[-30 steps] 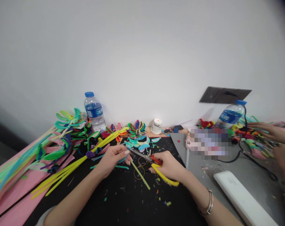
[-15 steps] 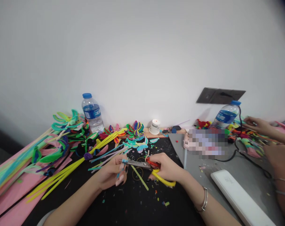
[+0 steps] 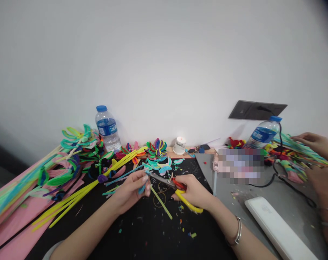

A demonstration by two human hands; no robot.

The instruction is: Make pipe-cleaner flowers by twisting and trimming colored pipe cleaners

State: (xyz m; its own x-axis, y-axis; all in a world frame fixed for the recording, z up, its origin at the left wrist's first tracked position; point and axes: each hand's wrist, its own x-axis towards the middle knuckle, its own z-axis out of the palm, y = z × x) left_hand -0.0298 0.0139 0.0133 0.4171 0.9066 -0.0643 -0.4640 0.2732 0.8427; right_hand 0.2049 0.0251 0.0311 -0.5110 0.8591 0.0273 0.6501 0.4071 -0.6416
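My left hand (image 3: 133, 189) pinches a small blue fuzzy piece (image 3: 142, 188) near the middle of the black mat (image 3: 142, 234). In my right hand (image 3: 192, 191) are scissors (image 3: 188, 202) with red and yellow handles. Their blades point left and reach the blue piece at my left fingertips; whether they are parted is too small to tell. Below the blades lies a yellow-green stem (image 3: 161, 202), beside a thin ring on the mat. Behind my hands are light blue petal shapes (image 3: 160, 164) and a multicoloured fuzzy flower (image 3: 156, 148).
Yellow stems (image 3: 72, 198) and fuzzy flowers spread over the left side. One bottle (image 3: 107, 130) stands at the back left, another (image 3: 263, 133) at the right. A white tub (image 3: 179, 145), a pink-edged phone (image 3: 215, 162) and a white box (image 3: 277, 227) are nearby. Another person's hands (image 3: 318, 144) work at the right.
My left hand has turned and moved slightly right, and the scissor blades now slant more. The other person's far hand has moved right among green stems. The view has shifted a little.
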